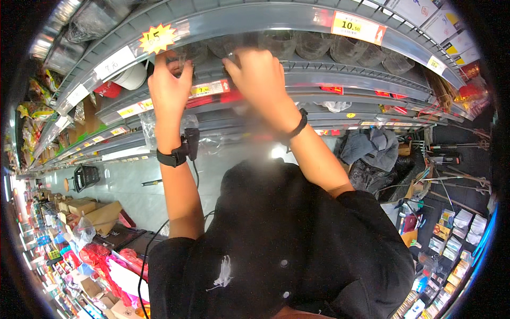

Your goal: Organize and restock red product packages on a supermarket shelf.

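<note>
Both my arms reach up to a grey metal shelf where a row of clear glass jars or cups (313, 45) stands behind the front rail. At the left part of this row, my left hand (170, 80) has its thumb and fingers curled round what looks like a clear glass (183, 58), mostly covered by the fingers. My right hand (260, 74) is a little to the right, blurred, with its fingers bent inward and the index finger pointing left. Whatever it grips is hidden. Another clear glass (219, 47) stands between the hands.
A shelf rail (255, 21) with price tags (358, 26) runs above my hands. Lower shelves (366, 95) lie under them. White bowls (132, 77) sit to the left. A black basket (86, 178) and cardboard boxes (103, 215) are on the floor; dark bags (372, 173) lie at right.
</note>
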The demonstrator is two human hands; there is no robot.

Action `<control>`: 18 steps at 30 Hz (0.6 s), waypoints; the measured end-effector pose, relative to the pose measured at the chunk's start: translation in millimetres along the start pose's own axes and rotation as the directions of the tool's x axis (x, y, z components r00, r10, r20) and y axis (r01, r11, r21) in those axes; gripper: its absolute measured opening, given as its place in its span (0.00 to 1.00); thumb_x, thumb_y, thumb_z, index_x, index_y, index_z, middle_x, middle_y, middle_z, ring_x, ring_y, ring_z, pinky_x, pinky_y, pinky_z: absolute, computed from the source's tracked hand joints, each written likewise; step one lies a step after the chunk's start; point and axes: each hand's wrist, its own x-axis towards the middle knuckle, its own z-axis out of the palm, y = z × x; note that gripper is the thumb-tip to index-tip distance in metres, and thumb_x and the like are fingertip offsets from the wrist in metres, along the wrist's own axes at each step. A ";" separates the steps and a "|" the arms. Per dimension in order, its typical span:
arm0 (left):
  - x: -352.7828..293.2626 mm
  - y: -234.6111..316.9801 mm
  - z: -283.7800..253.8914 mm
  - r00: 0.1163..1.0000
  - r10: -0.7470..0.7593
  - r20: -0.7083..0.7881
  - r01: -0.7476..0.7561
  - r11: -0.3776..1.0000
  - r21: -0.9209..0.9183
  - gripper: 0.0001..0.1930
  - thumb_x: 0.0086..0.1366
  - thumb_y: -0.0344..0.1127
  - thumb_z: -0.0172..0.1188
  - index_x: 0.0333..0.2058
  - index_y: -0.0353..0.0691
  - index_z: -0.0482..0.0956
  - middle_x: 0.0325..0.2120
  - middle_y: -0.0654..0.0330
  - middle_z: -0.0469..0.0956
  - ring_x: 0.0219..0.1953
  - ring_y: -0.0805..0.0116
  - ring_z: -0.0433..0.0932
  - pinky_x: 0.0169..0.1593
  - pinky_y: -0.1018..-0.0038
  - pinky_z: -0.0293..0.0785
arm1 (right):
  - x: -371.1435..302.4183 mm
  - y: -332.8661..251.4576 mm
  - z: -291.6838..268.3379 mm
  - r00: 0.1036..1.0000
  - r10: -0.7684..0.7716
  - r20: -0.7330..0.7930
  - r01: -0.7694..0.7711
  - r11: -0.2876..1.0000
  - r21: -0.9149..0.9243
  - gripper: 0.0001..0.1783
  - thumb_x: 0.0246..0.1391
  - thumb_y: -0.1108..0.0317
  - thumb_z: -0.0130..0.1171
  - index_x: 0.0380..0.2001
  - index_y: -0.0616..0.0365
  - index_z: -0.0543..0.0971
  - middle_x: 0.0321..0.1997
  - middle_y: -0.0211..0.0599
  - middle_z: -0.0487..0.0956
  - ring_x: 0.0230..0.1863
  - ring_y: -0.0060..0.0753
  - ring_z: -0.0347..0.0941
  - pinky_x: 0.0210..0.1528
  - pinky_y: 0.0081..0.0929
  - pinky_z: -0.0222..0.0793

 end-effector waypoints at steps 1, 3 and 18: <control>1.6 -3.2 -1.0 1.000 0.001 0.021 -0.001 1.000 0.000 0.19 0.60 0.34 0.66 0.47 0.35 0.73 0.30 0.47 0.85 0.35 0.51 0.86 0.40 0.64 0.79 | -0.2 1.1 1.5 0.998 -0.021 -0.053 0.021 1.000 0.002 0.16 0.54 0.56 0.64 0.30 0.61 0.83 0.27 0.53 0.82 0.31 0.59 0.80 0.34 0.49 0.77; 4.2 -0.9 -5.9 0.998 -0.034 0.051 0.034 0.999 0.005 0.22 0.60 0.35 0.66 0.50 0.35 0.71 0.30 0.48 0.85 0.35 0.50 0.85 0.40 0.64 0.79 | -0.6 1.0 4.2 0.993 -0.045 -0.109 0.045 0.999 -0.003 0.16 0.54 0.56 0.64 0.26 0.61 0.82 0.27 0.54 0.82 0.29 0.59 0.81 0.33 0.51 0.78; 16.1 -45.2 -32.7 0.984 0.078 0.160 -0.080 0.997 0.002 0.20 0.62 0.33 0.63 0.52 0.34 0.79 0.35 0.49 0.84 0.29 0.58 0.84 0.35 0.67 0.77 | 1.0 -6.5 -5.7 0.998 0.013 -0.069 -0.022 0.990 -0.140 0.16 0.56 0.59 0.60 0.32 0.64 0.82 0.29 0.58 0.81 0.34 0.65 0.78 0.37 0.52 0.76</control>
